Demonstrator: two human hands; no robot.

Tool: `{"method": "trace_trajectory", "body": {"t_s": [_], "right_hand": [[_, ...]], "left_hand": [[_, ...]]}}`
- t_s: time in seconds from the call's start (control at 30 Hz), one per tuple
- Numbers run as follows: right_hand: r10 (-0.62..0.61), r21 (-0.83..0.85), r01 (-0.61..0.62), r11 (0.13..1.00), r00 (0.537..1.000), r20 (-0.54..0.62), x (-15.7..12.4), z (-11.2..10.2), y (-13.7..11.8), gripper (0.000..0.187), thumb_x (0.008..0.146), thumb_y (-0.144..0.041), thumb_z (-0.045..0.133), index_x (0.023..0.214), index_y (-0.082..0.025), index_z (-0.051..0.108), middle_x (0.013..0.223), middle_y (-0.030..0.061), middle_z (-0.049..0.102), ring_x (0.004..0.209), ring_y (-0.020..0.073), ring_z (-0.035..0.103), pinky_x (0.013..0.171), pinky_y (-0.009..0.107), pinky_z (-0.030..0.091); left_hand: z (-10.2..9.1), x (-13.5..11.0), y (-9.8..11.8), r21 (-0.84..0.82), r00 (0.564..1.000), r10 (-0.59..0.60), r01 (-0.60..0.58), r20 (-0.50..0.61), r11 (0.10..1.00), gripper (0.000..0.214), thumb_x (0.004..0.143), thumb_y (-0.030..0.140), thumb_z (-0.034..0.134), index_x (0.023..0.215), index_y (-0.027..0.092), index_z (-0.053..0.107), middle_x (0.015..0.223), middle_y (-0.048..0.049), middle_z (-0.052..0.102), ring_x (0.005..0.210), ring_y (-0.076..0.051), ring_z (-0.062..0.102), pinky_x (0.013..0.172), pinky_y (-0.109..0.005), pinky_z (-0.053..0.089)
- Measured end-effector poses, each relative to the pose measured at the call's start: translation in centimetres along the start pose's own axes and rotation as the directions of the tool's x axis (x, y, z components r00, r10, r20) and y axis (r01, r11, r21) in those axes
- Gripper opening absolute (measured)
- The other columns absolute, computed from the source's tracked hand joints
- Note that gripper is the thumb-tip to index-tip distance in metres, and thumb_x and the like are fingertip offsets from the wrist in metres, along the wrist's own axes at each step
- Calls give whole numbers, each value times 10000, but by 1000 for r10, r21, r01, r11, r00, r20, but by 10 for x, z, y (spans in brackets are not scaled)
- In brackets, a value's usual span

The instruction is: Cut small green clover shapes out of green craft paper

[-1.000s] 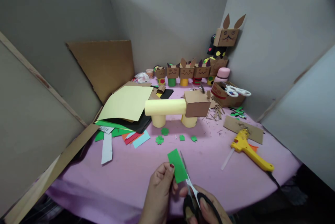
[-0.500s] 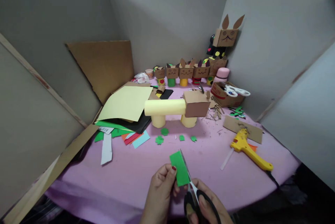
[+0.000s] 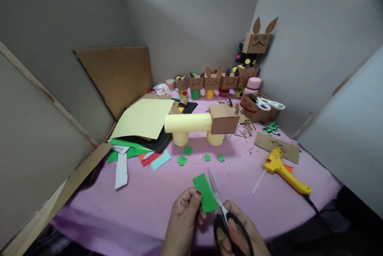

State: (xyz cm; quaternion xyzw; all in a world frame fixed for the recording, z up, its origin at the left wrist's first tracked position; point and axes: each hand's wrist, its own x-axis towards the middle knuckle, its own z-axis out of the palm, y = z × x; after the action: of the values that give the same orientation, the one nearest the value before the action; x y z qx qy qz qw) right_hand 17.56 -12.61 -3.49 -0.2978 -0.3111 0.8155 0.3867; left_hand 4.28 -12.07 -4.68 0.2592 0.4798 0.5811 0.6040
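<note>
Head: green strip (image 3: 205,192) in left hand (image 3: 182,221).

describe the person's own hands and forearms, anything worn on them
Both are bare: no gloves, and no sleeves reach the wrists in view. The left hand has dark red polish on its thumbnail. The right hand shows no ring or watch.

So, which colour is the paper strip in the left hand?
The paper strip is green, seen in head view.
</note>
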Motion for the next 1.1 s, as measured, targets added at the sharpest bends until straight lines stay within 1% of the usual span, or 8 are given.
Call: {"method": "trace_trajectory", "body": {"t_s": [0.1, 0.2, 0.3, 0.47, 0.63, 0.73, 0.87, 1.1], "right_hand": [[-79, -162, 55, 985, 986, -146, 7, -13, -10, 504, 644, -592, 715, 843, -206, 459, 491, -100, 435, 344, 24, 277, 358, 137, 214], [-259, -463, 103, 880, 922, -288, 15, -34, -27, 484, 650, -507, 745, 942, -197, 514, 537, -94, 429, 421, 69, 375, 396, 163, 279], [-391, -698, 95, 710, 878, -278, 19, -49, -40, 398, 688, -416, 722, 973, -183, 569, 582, -57, 482, 502, 109, 431, 438, 194, 319], [-365, -733, 95, 674, 905, -219, 23, -44, -43, 329, 737, -345, 641, 1002, -170, 556, 592, -50, 507, 496, 124, 482, 462, 212, 373], [-490, -996, -1, 94, 870, -47, 26, -43, -48, 324, 802, -154, 483, 1104, -168, 599, 912, 89, 669, 833, 243, 627, 746, 350, 462], [-478, -990, -40, -138, 878, 32, 24, -47, -51, 360, 823, -113, 431, 1120, -180, 622, 928, 97, 659, 833, 244, 635, 734, 350, 484], [-487, -942, -94, -321, 870, 79, 19, -49, -51, 330, 839, -104, 429, 1027, -210, 678, 1039, 119, 637, 893, 262, 630, 698, 342, 505], [-495, -888, -198, -415, 868, 38, 18, -45, -56, 233, 849, -131, 505, 873, -235, 711, 948, 92, 646, 845, 249, 625, 579, 286, 466]], "left_hand": [[1, 1, 4, -5, 999, 0, 0, -54, 1000, 359, 679, 471, 720, 608, 162, 552, 416, 59, 546, 363, -45, 371, 395, -151, 282], [2, 4, 8, -22, 995, -14, 12, -101, 1000, 377, 618, 470, 758, 580, 162, 543, 398, 58, 543, 356, -44, 376, 383, -148, 274], [2, 7, 12, 0, 993, -8, 8, -119, 1000, 366, 608, 455, 764, 575, 159, 550, 399, 55, 544, 361, -45, 382, 387, -150, 279], [1, 11, 19, 147, 994, 13, 3, -104, 989, 339, 631, 450, 736, 616, 146, 588, 409, 50, 543, 377, -57, 404, 403, -159, 302], [0, 12, 23, 211, 993, 30, -6, -111, 978, 293, 617, 397, 747, 629, 149, 593, 425, 58, 527, 385, -62, 396, 410, -166, 289], [0, 12, 26, 237, 993, 41, -14, -110, 971, 265, 638, 380, 731, 631, 155, 590, 430, 56, 525, 393, -69, 390, 416, -173, 290], [1, 12, 27, 276, 995, 37, -9, -98, 961, 251, 658, 375, 715, 635, 159, 590, 441, 54, 521, 406, -76, 402, 426, -176, 291], [-3, 13, 25, 318, 999, 21, -7, -43, 948, 276, 673, 394, 706, 607, 161, 575, 443, 54, 520, 411, -74, 396, 437, -175, 282]]}}
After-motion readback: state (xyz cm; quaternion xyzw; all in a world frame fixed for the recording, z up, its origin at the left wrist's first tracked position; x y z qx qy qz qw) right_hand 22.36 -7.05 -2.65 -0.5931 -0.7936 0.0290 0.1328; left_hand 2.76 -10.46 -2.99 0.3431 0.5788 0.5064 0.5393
